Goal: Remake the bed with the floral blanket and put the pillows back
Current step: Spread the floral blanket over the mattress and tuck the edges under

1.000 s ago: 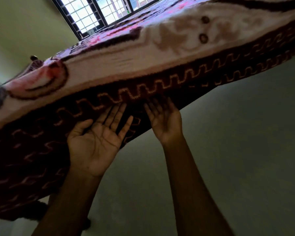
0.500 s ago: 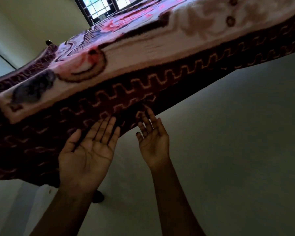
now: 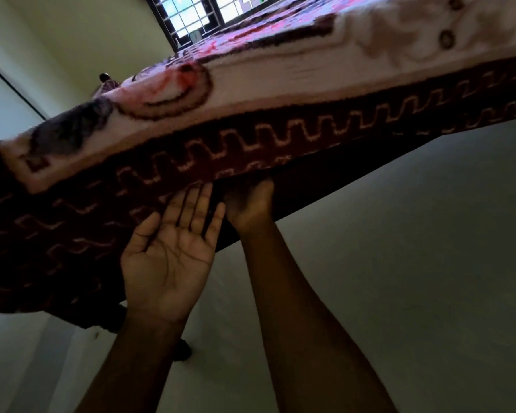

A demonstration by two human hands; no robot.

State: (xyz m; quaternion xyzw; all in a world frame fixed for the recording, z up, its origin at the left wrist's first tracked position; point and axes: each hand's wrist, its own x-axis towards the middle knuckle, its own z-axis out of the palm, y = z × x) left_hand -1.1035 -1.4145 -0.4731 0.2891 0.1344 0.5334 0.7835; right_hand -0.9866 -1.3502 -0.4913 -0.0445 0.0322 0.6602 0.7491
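Floral blanket (image 3: 280,93) lies spread over the bed (image 3: 183,348), border hanging down the near side | your left hand (image 3: 173,257): grip wide, palm up, fingers against the border | your right hand (image 3: 248,208): open and clear half a second ago, fingers now buried under the hem, grip impossible to tell | likely tucking; pillows unseen

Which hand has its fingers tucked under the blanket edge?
The right hand: its fingers vanish under the floral blanket hem. The left hand lies open, palm showing, fingers all visible.
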